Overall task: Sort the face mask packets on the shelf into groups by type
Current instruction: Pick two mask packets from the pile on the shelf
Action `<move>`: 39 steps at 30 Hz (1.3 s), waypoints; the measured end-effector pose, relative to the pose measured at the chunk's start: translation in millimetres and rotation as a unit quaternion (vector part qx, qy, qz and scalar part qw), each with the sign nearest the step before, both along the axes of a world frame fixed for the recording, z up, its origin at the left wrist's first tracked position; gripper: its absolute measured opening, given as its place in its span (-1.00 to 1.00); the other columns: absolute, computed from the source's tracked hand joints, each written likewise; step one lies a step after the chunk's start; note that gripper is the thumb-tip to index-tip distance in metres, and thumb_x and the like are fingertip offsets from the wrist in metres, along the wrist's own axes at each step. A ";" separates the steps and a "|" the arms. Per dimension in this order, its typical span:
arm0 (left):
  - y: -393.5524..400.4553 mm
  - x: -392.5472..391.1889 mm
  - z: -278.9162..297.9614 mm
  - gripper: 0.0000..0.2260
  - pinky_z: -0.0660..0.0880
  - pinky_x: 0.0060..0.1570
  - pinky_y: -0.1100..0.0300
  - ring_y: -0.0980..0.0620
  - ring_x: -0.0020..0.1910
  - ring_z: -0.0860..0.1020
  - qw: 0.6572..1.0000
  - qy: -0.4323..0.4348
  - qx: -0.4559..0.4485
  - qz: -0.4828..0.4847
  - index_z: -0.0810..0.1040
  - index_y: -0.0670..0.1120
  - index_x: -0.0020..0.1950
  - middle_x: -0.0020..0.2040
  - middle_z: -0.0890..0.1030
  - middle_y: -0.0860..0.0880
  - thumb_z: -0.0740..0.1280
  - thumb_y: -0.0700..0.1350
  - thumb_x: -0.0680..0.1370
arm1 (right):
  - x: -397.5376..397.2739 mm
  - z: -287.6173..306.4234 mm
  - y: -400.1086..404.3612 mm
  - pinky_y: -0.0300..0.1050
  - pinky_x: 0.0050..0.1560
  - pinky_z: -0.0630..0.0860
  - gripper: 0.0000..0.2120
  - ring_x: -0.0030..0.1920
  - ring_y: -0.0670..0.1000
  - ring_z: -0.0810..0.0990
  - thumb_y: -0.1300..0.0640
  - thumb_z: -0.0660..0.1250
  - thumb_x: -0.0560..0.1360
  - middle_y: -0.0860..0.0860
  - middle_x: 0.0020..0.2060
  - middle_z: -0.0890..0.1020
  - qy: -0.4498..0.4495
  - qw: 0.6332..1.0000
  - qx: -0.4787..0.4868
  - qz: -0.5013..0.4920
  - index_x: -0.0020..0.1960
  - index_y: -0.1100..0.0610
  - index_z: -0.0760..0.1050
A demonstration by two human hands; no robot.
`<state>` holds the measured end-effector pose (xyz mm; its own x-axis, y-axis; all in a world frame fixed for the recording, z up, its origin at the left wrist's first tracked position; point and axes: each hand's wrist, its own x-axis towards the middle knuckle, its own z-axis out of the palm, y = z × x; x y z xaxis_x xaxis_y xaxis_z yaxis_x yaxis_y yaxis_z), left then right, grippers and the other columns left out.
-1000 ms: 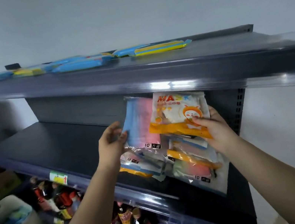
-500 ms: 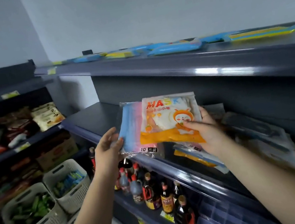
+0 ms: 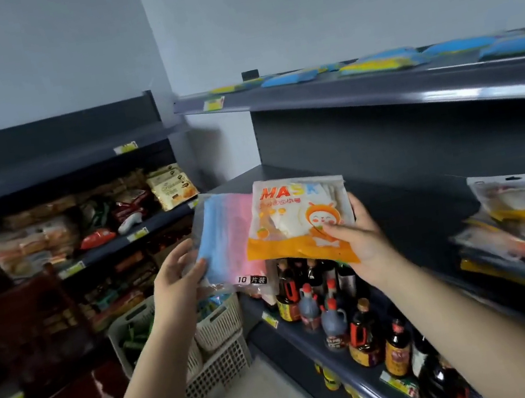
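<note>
My left hand [image 3: 176, 275] grips the left edge of a clear packet of blue and pink masks [image 3: 229, 239]. My right hand [image 3: 362, 241] holds an orange and white packet printed MASK [image 3: 299, 217], which overlaps the right side of the blue and pink one. Both packets are in the air in front of the dark middle shelf [image 3: 402, 189]. A pile of mixed mask packets [image 3: 522, 224] lies on that shelf at the right. Blue and yellow packets [image 3: 384, 62] lie in a row on the top shelf.
Sauce and vinegar bottles [image 3: 335, 308] fill the lower shelf below my hands. White plastic baskets [image 3: 215, 338] stand on the floor at the left. A second shelf unit with snack bags [image 3: 172, 186] stands at the far left.
Both hands carried the two packets leftwards, away from the pile on the middle shelf. My view swung left, bringing the snack shelves and baskets into sight.
</note>
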<state>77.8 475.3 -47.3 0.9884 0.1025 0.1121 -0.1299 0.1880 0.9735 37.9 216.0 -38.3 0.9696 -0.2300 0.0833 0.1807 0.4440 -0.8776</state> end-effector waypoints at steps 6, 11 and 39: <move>48.7 40.9 -8.1 -0.68 0.52 -0.49 0.30 0.01 -0.27 0.57 1.000 0.017 0.013 0.007 0.50 -0.04 0.23 0.13 0.58 -0.09 0.32 -0.30 0.52 | 41.9 -18.2 46.1 -0.08 -0.11 0.63 -0.41 0.19 0.11 0.57 0.44 0.30 0.45 0.08 0.22 0.57 0.018 1.000 0.001 0.003 0.36 -0.03 0.34; 58.0 80.9 -10.9 -0.69 0.53 -0.49 0.31 0.02 -0.23 0.58 0.999 0.030 0.004 0.009 0.49 -0.03 0.22 0.08 0.59 -0.05 0.30 -0.32 0.53 | 84.9 -25.4 54.6 -0.03 -0.06 0.61 -0.40 0.17 0.08 0.59 0.42 0.31 0.45 0.04 0.19 0.58 0.032 0.999 -0.005 -0.004 0.36 -0.06 0.34; -40.2 426.6 -32.7 -0.78 0.58 -0.38 0.20 -0.06 -0.17 0.58 0.981 0.068 0.016 -0.183 0.47 -0.04 0.03 0.00 0.54 -0.13 0.33 -0.33 0.51 | 323.9 -57.8 -25.5 -0.09 -0.17 0.60 -0.30 0.01 0.05 0.62 0.44 0.34 0.42 0.09 0.23 0.55 0.112 0.966 -0.026 -0.232 0.45 0.01 0.24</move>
